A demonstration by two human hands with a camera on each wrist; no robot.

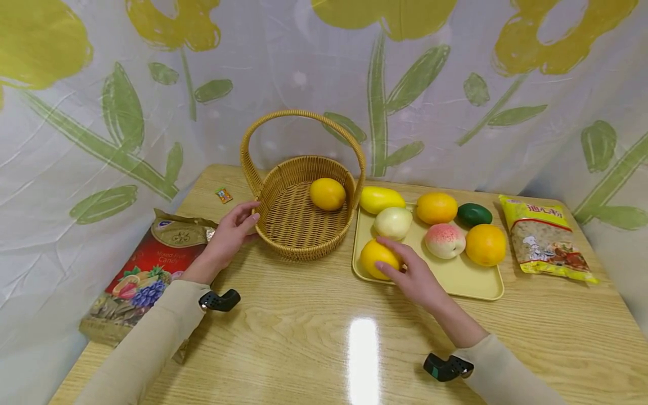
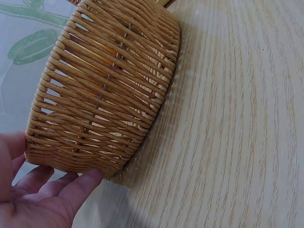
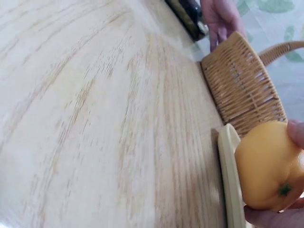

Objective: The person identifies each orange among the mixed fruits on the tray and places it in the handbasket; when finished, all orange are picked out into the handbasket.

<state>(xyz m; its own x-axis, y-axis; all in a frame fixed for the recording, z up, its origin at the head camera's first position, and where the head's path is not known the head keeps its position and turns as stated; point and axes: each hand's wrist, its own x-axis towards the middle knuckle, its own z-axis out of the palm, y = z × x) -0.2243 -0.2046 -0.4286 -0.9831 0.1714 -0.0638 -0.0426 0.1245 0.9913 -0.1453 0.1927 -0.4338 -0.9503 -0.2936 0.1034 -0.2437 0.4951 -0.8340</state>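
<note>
A round wicker basket [image 1: 304,247] with a tall arched handle stands on the table, one yellow-orange fruit [image 1: 328,194] inside it. At its left side my left hand [image 1: 230,233] grips the rim, with the thumb at the rim's top and the fingers against the outer weave [image 2: 95,104]. My right hand [image 1: 417,275] holds an orange [image 3: 268,166] at the front left corner of the yellow tray [image 1: 435,281], thumb and fingers on either side of it. Beside that orange lie a pale yellow-green fruit [image 1: 393,223] and a pink-and-cream peach [image 1: 445,241].
Also on the tray are a yellow fruit [image 1: 382,200], two oranges, one at the back [image 1: 436,208] and one at the right [image 1: 486,244], and a dark green fruit [image 1: 474,215]. A yellow food packet [image 1: 549,239] lies right; a candy bag [image 1: 152,270] and small wrapped sweet [image 1: 224,195] lie left.
</note>
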